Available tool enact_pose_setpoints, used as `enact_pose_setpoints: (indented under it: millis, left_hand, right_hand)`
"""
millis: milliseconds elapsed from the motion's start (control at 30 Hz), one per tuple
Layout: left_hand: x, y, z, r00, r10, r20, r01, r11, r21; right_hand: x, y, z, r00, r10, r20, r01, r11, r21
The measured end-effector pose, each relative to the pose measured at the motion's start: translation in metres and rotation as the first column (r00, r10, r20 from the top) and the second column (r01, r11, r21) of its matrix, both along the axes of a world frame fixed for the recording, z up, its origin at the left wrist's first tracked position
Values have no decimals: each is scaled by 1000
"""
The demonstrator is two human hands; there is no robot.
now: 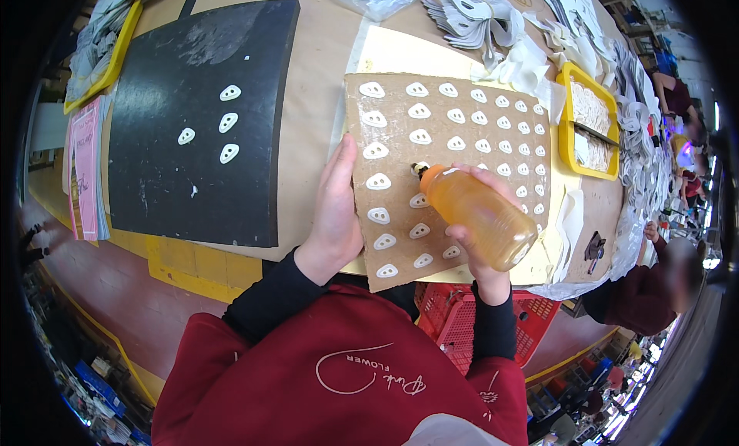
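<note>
My left hand point(336, 207) grips the left edge of a brown cardboard sheet point(400, 157), its thumb side up along the edge. Rows of small white rounded-triangle pieces point(378, 182) with two dark holes each lie on the sheet. In my right hand point(486, 249) is a clear squeeze bottle point(481, 217) of amber liquid, tilted with its orange cap point(433, 178) toward the sheet. The bottle's dark-and-pale tip point(419, 169) is over the middle rows, close to one piece; whether it touches I cannot tell. The bottle hides several pieces.
A black board point(204, 192) with several similar white pieces stands to the left, beside pink papers point(86, 169). At right is a yellow tray point(568, 142) of pale pieces. Bundles of grey cut strips point(473, 18) lie behind. A red crate point(454, 315) sits below the table edge; a person point(643, 296) is at right.
</note>
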State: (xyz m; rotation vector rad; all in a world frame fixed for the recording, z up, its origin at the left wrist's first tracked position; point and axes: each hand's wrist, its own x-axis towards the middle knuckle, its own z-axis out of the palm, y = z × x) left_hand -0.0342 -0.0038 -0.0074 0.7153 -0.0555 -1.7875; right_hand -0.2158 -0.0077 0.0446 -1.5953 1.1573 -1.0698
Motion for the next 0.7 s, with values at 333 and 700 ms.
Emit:
enact_pose_setpoints:
  millis: [333, 700]
  left_hand:
    - [-1, 0, 6, 999, 47, -3, -47, 997, 53]
    - [-2, 0, 2, 999, 45, -18, -44, 997, 67]
  right_hand:
    - [-4, -16, 18, 997, -76, 0, 76, 995, 69]
    - [3, -24, 23, 999, -20, 40, 15, 991, 131]
